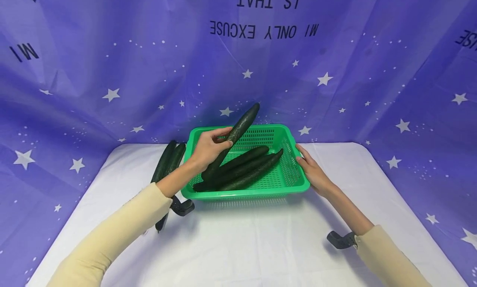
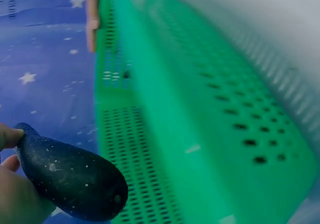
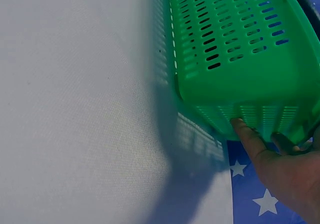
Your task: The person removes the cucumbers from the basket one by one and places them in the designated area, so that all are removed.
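Note:
My left hand (image 1: 210, 148) grips a dark green cucumber (image 1: 244, 123) around its middle, over the left part of a green plastic basket (image 1: 246, 193). The cucumber is tilted, its far end up beyond the back rim and its near end down inside the basket. In the left wrist view, the blunt end of this cucumber (image 2: 75, 179) points toward the camera. More cucumbers (image 1: 257, 171) lie side by side in the basket. At the basket's right end, my right hand (image 1: 314, 171) holds the rim. Its fingers (image 3: 252, 141) lie against the slotted end wall in the right wrist view.
Left of the basket, more cucumbers (image 1: 164, 165) lie on the white tablecloth (image 1: 261, 245), partly hidden by my left arm. A purple star-printed curtain (image 1: 283, 92) hangs close behind the basket. Black wrist-camera mounts (image 1: 340, 239) stick out from both forearms.

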Action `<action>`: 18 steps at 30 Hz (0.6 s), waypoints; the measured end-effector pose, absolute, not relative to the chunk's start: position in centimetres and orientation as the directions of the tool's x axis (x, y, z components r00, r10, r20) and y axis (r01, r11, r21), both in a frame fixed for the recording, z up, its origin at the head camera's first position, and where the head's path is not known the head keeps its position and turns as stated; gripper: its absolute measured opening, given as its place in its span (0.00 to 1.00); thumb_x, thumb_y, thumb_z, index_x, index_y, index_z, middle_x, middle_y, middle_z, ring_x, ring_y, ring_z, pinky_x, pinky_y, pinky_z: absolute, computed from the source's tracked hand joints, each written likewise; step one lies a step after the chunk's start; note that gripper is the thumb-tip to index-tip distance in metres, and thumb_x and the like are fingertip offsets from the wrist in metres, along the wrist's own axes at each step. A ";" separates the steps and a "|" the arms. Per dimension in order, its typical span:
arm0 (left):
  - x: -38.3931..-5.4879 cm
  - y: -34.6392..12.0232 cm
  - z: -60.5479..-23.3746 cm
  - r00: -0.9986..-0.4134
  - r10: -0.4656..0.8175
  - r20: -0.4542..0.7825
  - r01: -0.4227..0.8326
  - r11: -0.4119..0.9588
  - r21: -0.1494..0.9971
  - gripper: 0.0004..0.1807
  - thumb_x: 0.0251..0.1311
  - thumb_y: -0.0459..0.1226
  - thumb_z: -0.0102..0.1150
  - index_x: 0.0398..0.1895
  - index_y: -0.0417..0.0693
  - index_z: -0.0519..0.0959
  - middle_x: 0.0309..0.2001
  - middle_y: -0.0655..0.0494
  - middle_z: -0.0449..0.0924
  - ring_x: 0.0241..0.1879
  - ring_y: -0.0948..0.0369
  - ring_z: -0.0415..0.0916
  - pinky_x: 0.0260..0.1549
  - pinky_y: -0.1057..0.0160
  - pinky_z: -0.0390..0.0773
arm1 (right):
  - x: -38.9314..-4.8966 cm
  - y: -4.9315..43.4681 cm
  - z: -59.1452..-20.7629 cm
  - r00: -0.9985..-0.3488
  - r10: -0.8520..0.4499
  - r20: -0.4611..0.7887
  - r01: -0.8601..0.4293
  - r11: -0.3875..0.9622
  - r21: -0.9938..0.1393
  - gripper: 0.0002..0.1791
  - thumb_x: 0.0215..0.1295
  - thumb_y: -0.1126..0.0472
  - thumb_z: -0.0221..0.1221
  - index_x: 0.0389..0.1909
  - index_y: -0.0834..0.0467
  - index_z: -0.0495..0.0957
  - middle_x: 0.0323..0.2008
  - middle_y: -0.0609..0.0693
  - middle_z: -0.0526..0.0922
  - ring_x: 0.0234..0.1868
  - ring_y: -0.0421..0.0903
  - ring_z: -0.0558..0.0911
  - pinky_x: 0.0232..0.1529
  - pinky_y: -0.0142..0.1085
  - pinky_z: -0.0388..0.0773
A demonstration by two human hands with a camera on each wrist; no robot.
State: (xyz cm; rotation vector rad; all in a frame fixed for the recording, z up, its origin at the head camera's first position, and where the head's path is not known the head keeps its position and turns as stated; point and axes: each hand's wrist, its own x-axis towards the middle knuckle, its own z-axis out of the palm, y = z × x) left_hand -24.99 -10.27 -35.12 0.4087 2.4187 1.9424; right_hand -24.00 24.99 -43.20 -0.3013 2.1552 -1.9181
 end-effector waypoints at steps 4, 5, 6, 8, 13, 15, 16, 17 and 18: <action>-24.3 -12.1 -33.6 -0.972 0.175 0.154 0.189 0.206 0.960 0.28 0.65 0.30 0.62 0.69 0.47 0.74 0.63 0.47 0.75 0.51 0.52 0.78 0.48 0.58 0.80 | -24.0 25.1 -43.3 -0.949 -0.312 -0.040 0.003 0.118 -0.993 0.35 0.83 0.48 0.38 0.81 0.46 0.35 0.71 0.70 0.56 0.63 0.63 0.70 0.50 0.36 0.79; -24.1 -12.7 -33.4 -0.974 0.166 0.151 0.185 0.206 0.961 0.28 0.65 0.30 0.62 0.69 0.47 0.74 0.63 0.47 0.75 0.52 0.52 0.78 0.47 0.59 0.80 | -24.0 25.1 -43.3 -0.949 -0.312 -0.041 0.004 0.117 -0.993 0.34 0.83 0.49 0.38 0.81 0.46 0.35 0.71 0.70 0.56 0.63 0.64 0.70 0.50 0.36 0.79; -24.0 -13.4 -33.3 -0.977 0.156 0.148 0.179 0.210 0.961 0.28 0.65 0.30 0.62 0.69 0.47 0.73 0.63 0.46 0.75 0.52 0.52 0.78 0.46 0.61 0.80 | -24.0 25.1 -43.3 -0.949 -0.313 -0.041 0.004 0.118 -0.993 0.35 0.83 0.49 0.38 0.81 0.46 0.35 0.71 0.70 0.56 0.63 0.64 0.70 0.50 0.36 0.79; -23.7 -14.9 -33.2 -0.982 0.130 0.136 0.163 0.224 0.961 0.28 0.65 0.31 0.61 0.70 0.47 0.73 0.64 0.45 0.74 0.53 0.54 0.76 0.46 0.65 0.80 | -24.0 25.1 -43.3 -0.949 -0.312 -0.044 0.008 0.116 -0.993 0.34 0.83 0.49 0.38 0.81 0.46 0.35 0.71 0.70 0.56 0.63 0.64 0.70 0.50 0.36 0.79; -22.9 -19.4 -33.7 -0.997 0.046 0.068 0.077 0.229 0.970 0.29 0.67 0.33 0.61 0.71 0.46 0.70 0.68 0.44 0.69 0.56 0.56 0.74 0.44 0.68 0.81 | -24.0 25.1 -43.3 -0.949 -0.310 -0.047 0.012 0.115 -0.993 0.34 0.83 0.50 0.37 0.81 0.47 0.34 0.71 0.70 0.56 0.62 0.65 0.70 0.50 0.37 0.79; -22.4 -21.2 -34.1 -0.999 0.016 0.040 0.043 0.246 0.968 0.30 0.68 0.35 0.60 0.73 0.47 0.68 0.70 0.44 0.67 0.59 0.53 0.73 0.44 0.68 0.81 | -24.0 25.1 -43.2 -0.950 -0.309 -0.049 0.015 0.111 -0.994 0.34 0.83 0.50 0.37 0.81 0.46 0.35 0.71 0.69 0.56 0.63 0.65 0.70 0.51 0.38 0.79; -22.2 -22.1 -34.4 -1.000 0.000 0.030 0.029 0.265 0.964 0.30 0.69 0.36 0.60 0.74 0.47 0.67 0.70 0.44 0.66 0.62 0.52 0.71 0.45 0.70 0.80 | -24.0 25.0 -43.2 -0.950 -0.307 -0.049 0.017 0.108 -0.994 0.34 0.83 0.50 0.38 0.81 0.46 0.35 0.71 0.69 0.57 0.63 0.65 0.70 0.51 0.38 0.79; -22.0 -23.0 -34.7 -1.000 -0.012 0.021 0.017 0.287 0.958 0.30 0.69 0.36 0.59 0.74 0.47 0.66 0.71 0.44 0.65 0.64 0.51 0.68 0.46 0.71 0.78 | -24.0 25.1 -43.2 -0.950 -0.310 -0.046 0.013 0.109 -0.994 0.34 0.83 0.50 0.37 0.81 0.46 0.35 0.72 0.69 0.56 0.63 0.65 0.69 0.51 0.38 0.79; -21.8 -23.8 -35.1 -1.000 -0.025 0.014 0.006 0.308 0.951 0.31 0.70 0.37 0.59 0.74 0.47 0.65 0.72 0.44 0.63 0.66 0.49 0.66 0.47 0.72 0.77 | -23.9 25.0 -43.2 -0.951 -0.305 -0.049 0.017 0.107 -0.994 0.34 0.83 0.50 0.38 0.81 0.46 0.35 0.71 0.69 0.57 0.63 0.65 0.70 0.50 0.37 0.80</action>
